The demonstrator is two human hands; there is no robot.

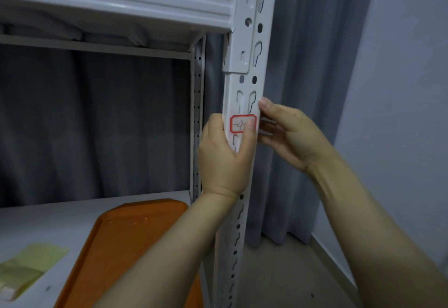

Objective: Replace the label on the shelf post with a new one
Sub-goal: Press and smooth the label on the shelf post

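Head view: the white shelf post [244,84] runs from 12 to 6 o'clock through the middle of the frame. The red-bordered label [238,125], marked "4", is stuck on it near the centre.

The left hand [225,159], at 7 o'clock of the label, wraps around the post with its thumb pressed on the label's right end. The right hand [288,135], at 3 o'clock, touches the post's edge with curled fingers. Something white shows between them, but I cannot tell whether it is held.

An orange tray [135,235] lies on the shelf at 7 o'clock and yellow sheets [31,259] at 8.

The step seems to be working on the label's right edge. If this is the old label, a corner must be lifted next; if new, it needs rubbing flat.
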